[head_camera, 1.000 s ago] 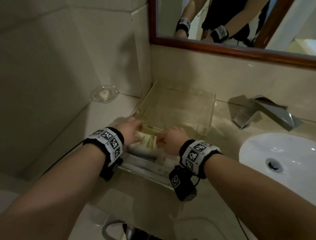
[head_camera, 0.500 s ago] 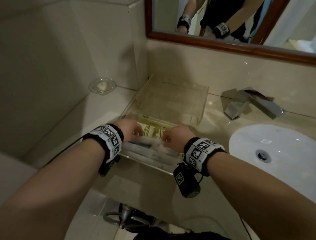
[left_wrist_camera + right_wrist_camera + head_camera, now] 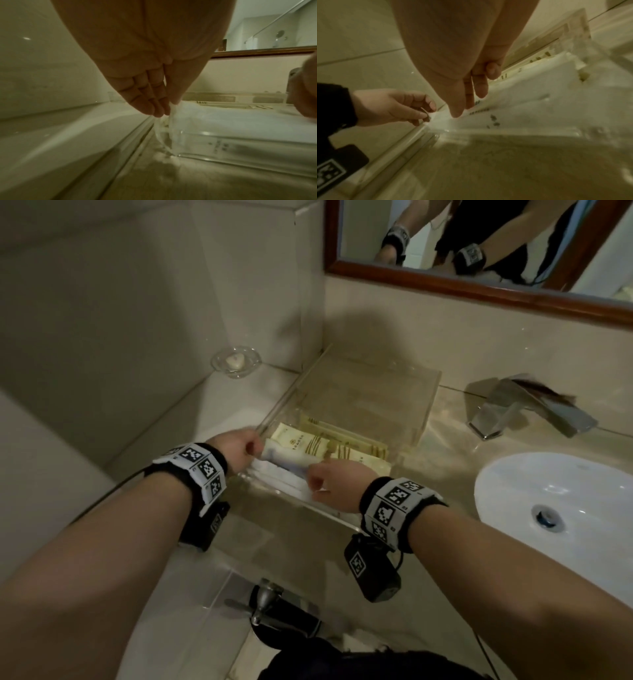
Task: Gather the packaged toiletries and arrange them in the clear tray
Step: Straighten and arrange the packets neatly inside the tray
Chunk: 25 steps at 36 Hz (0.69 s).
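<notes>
The clear tray (image 3: 376, 390) is sitting on the bench (image 3: 291, 553). The left hand (image 3: 236, 451) is pinching one end of a white packet (image 3: 287, 459) over the tray's near part. The right hand (image 3: 337, 486) is touching the packet's other end with its fingers, but I cannot tell if it is gripping. Yellow packets (image 3: 308, 441) are lying flat inside the tray, near its middle.

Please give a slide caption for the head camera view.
Left hand pinches the end of a white packet, right hand rests on it, in the clear tray with cream sachets.
</notes>
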Motion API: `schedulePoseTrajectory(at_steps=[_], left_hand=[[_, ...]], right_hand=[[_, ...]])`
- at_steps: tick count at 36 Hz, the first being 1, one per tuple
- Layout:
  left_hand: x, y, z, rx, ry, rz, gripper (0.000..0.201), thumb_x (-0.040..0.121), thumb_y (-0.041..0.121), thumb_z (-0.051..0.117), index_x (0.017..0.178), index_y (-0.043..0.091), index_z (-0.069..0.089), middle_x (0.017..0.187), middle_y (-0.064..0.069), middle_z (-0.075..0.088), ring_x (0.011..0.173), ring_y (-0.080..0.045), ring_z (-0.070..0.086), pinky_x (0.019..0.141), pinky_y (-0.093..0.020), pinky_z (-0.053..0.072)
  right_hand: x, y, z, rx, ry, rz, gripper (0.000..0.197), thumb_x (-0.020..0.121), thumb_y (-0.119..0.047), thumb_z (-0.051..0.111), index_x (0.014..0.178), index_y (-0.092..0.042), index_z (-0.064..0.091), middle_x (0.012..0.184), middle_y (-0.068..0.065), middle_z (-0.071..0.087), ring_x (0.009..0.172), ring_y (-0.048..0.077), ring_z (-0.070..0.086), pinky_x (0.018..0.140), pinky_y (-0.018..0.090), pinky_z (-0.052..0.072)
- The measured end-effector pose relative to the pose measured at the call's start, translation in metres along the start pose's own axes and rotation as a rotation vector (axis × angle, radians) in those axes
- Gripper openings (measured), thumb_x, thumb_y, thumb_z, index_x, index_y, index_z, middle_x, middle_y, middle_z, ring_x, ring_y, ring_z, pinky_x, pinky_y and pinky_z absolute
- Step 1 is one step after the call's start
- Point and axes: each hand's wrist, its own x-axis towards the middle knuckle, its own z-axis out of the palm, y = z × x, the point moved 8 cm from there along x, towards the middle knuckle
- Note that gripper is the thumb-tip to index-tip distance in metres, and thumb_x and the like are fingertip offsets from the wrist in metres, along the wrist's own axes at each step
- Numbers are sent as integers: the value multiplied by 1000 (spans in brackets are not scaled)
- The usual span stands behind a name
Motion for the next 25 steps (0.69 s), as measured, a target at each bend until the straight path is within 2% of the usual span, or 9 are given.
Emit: schedulePoseTrajectory(at_steps=[3, 6, 8, 10, 13, 16, 19, 21, 25], left_hand=[[-3, -4, 0, -38, 31, -29, 19, 84, 4, 56, 98, 15, 55, 105, -14, 64, 94, -28, 61, 80, -25, 44], [-11, -6, 3, -60, 38, -40, 23, 81, 4, 57, 93, 22, 48, 99, -12, 65, 87, -27, 62, 77, -28, 47], [-15, -8, 5, -76, 41, -45, 28, 78, 2, 58, 91, 24, 46, 95, -8, 64, 83, -24, 60, 77, -29, 47], [-16, -11, 6, -97, 49, -50, 32, 76, 0, 59, 90, 26, 45, 94, -6, 65, 82, -24, 61, 77, -29, 49], [-18, -11, 7, -96, 68, -41, 34, 75, 1, 62, 90, 27, 46, 91, -4, 63, 79, -22, 59, 71, -25, 45], [-18, -9, 7, -85, 71, -42, 29, 78, 3, 61, 99, 21, 53, 89, -2, 59, 79, -20, 56, 70, -23, 40], [-15, -6, 7, -53, 73, -23, 29, 80, 5, 63, 106, 15, 55, 94, 1, 53, 82, -20, 56, 72, -22, 39], [-12, -4, 7, 1, 84, 8, 29, 80, 7, 63, 106, 15, 55, 96, 4, 48, 83, -19, 53, 73, -21, 39], [-7, -3, 7, 47, 97, 36, 21, 84, 9, 60, 101, 20, 54, 82, 7, 47, 78, -16, 49, 69, -19, 33]], right_hand=[[-1, -4, 1, -61, 20, -17, 20, 91, -33, 53, 105, -21, 61, 113, 3, 56, 102, 25, 56, 77, 29, 42], [-2, -8, 1, -104, 43, -11, 29, 89, -41, 54, 108, -20, 61, 116, 3, 52, 103, 26, 55, 81, 31, 42], [-1, -11, 2, -120, 62, 3, 27, 91, -35, 52, 109, -17, 62, 116, 5, 51, 102, 28, 57, 85, 34, 46], [2, -12, 3, -125, 85, 19, 26, 94, -27, 48, 109, -14, 64, 115, 7, 51, 101, 29, 58, 84, 35, 48], [3, -11, 3, -90, 123, 36, 24, 94, -19, 46, 107, -11, 65, 113, 6, 51, 96, 28, 59, 76, 32, 46], [2, -4, 3, 32, 154, 79, 23, 95, -19, 45, 103, -12, 65, 113, 6, 52, 97, 29, 59, 84, 36, 51], [0, 1, 4, 134, 193, 102, 20, 94, -20, 46, 101, -14, 63, 112, 7, 52, 98, 28, 57, 85, 35, 48], [-1, 4, 5, 166, 211, 115, 20, 94, -20, 46, 102, -15, 64, 114, 8, 53, 101, 28, 55, 86, 34, 45], [-3, 6, 7, 155, 206, 130, 23, 94, -21, 46, 107, -15, 64, 116, 8, 56, 106, 29, 55, 90, 34, 45]])
